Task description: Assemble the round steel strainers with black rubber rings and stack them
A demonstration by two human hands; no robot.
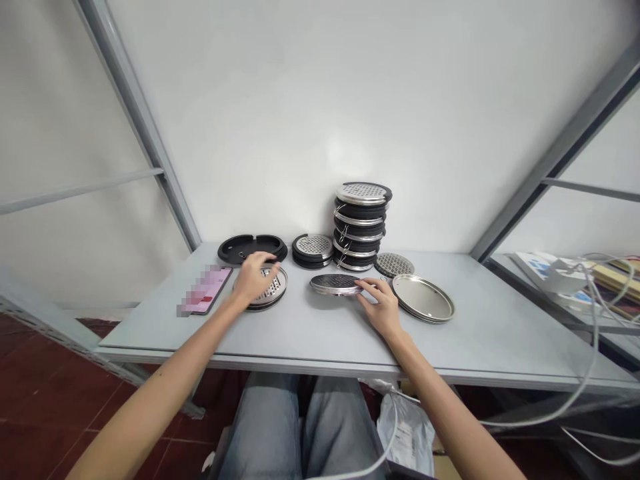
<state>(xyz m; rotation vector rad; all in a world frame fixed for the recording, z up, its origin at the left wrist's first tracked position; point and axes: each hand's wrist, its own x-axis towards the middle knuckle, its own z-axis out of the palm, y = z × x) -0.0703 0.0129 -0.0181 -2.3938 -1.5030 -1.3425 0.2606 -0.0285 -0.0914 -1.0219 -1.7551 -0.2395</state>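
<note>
My right hand [381, 303] pinches the right edge of a round, dark-faced grater disc [336, 284] with a shiny metal rim, held tilted just above the table. My left hand [254, 275] hovers over a small stack of round metal grater plates [270, 293], thumb and fingers apart; whether the fingertips touch the top plate is hard to tell. Right of my right hand lie stacked shallow round metal trays [425, 298]. Behind it is a flat patterned metal disc [395, 265].
Near the wall stands a tall stack of black-and-metal round graters [361, 227], beside a shorter stack [313, 248] and black plastic rings [235, 251]. A phone [213, 290] lies at left on the grey table [310, 340]. White cables [595, 333] hang at right.
</note>
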